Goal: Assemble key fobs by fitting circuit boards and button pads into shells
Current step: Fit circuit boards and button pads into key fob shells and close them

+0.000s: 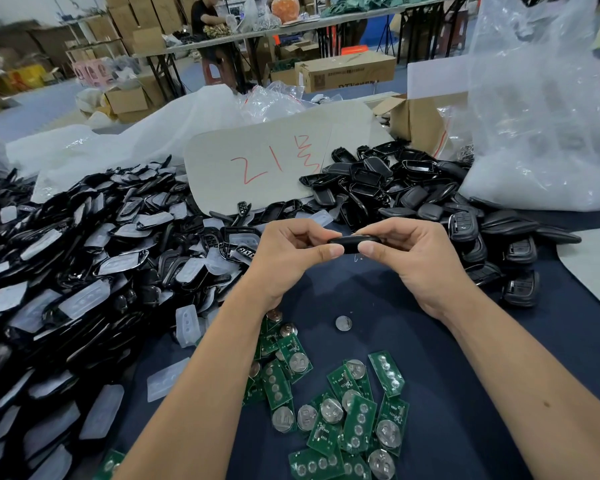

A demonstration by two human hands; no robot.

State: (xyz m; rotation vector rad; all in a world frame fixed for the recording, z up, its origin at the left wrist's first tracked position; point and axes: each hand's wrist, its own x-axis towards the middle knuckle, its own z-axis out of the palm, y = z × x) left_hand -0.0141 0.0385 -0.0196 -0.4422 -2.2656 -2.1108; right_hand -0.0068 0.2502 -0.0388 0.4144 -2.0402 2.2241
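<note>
Two hands meet over the dark blue table (465, 393), and between them I hold one black key fob shell (354, 241) edge-on. My left hand (291, 258) pinches its left end, thumb underneath and curled fingers on top; my right hand (409, 261) grips the right end the same way, thumb tip pressed against the underside. Whether the shell is fully snapped together I cannot tell from this angle. Below my wrists lie scattered green circuit boards (340, 410), many with round silver coin cells on them, and a single loose coin cell (343, 323) sits apart on the cloth just under my hands. To my left spreads a big heap of black shell halves mixed with translucent button pads (84, 271); one pad (186, 325) stands near my left forearm. Beyond my right hand is another pile of black shells (395, 181), some with buttons showing. Behind it leans a piece of cardboard with red writing (274, 161), and a large clear plastic bag (541, 98) rises at the far right.
</note>
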